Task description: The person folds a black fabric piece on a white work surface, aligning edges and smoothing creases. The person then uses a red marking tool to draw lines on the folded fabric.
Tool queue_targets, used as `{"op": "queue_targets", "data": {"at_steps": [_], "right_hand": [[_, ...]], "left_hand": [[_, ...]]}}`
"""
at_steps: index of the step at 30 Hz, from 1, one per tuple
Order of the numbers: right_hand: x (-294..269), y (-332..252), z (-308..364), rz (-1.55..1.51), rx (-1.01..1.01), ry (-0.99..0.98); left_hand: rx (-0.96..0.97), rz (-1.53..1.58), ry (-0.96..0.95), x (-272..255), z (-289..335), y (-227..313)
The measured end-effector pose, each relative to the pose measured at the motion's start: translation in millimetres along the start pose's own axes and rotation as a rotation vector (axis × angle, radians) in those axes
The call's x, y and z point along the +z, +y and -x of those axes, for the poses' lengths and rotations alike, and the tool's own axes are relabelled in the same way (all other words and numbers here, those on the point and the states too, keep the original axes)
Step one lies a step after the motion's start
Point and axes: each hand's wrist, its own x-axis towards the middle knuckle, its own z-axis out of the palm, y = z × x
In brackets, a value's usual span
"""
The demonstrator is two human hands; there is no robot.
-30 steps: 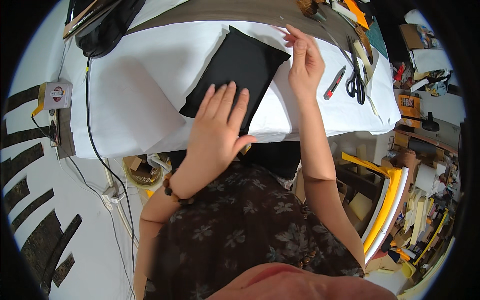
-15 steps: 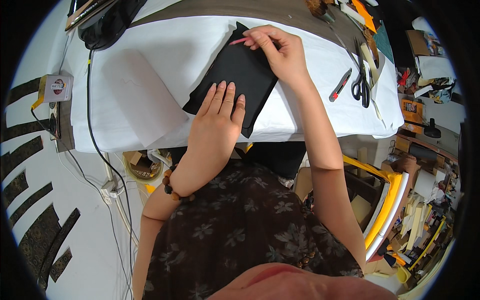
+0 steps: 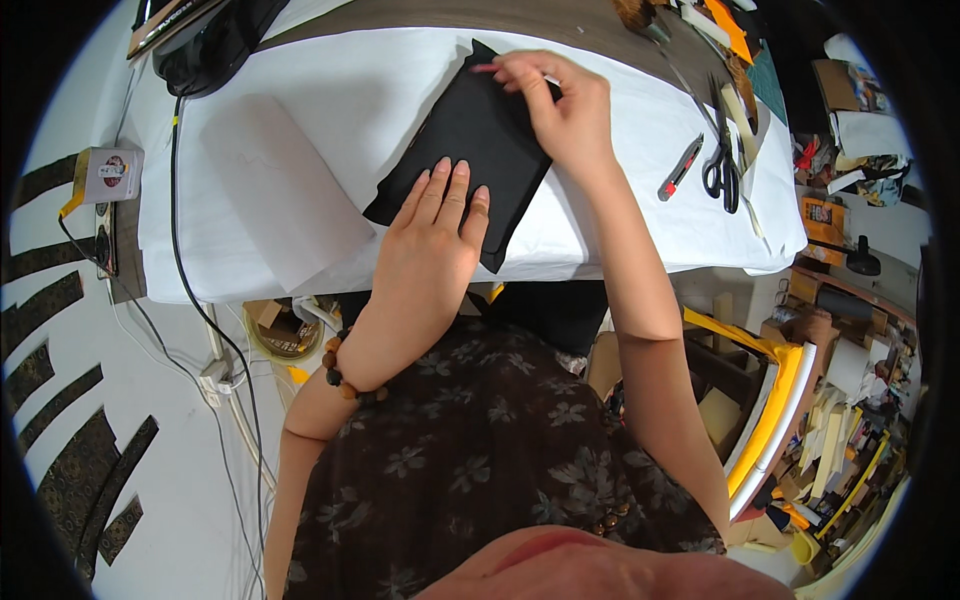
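Note:
A black panel of sheet material (image 3: 475, 125), its edges notched and uneven at the corners, lies slantwise on the white-covered table (image 3: 330, 70). My left hand (image 3: 432, 230) rests flat on its near part, fingers stretched out and slightly spread. Over the far end of the panel, my right hand (image 3: 562, 105) pinches a thin pinkish-red stick (image 3: 485, 68) between thumb and fingers. The stick is blurred, and its tip points left near the panel's far corner. Whether the tip touches the surface I cannot tell.
Left of the panel lies a pale sheet of paper (image 3: 285, 195). A red-and-grey utility knife (image 3: 681, 168) and black scissors (image 3: 721, 172) lie to the right. A black device (image 3: 212, 45) stands at the far left, its cable (image 3: 177, 210) hanging over the table's edge.
My right hand has shifted slightly, and the stick's tip has moved farther up toward the panel's far corner. My left hand stays pressed on the panel.

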Motion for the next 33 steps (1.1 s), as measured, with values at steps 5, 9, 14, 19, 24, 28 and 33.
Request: {"op": "queue_targets", "data": {"at_steps": [5, 9, 14, 19, 24, 28, 33], "right_hand": [[2.7, 1.7, 3.8, 0.067, -0.036, 0.043], [6.6, -7.1, 16.4, -0.037, -0.063, -0.048], [1.7, 9.1, -1.2, 0.0, 0.046, 0.049], [10.9, -12.0, 17.0, 0.149, -0.185, 0.023], [22.1, -33.4, 37.4, -0.048, -0.316, -0.169], [21.6, -10.0, 23.3, -0.302, 0.062, -0.135], [7.0, 9.8, -4.7, -0.105, 0.068, 0.045]], "left_hand": [[-0.007, 0.014, 0.003, 3.3, 1.8, -1.9], [-0.008, 0.028, 0.01, 2.4, 0.8, -1.6], [-0.001, 0.014, 0.004, 1.7, 0.9, -1.4], [-0.012, 0.039, 0.007, 1.9, 1.3, -2.4], [-0.018, 0.105, 0.006, 2.5, 0.6, -2.8], [-0.014, 0.035, 0.001, 3.0, 1.6, -2.6], [-0.008, 0.028, -0.013, 0.3, 1.3, -2.3]]}}
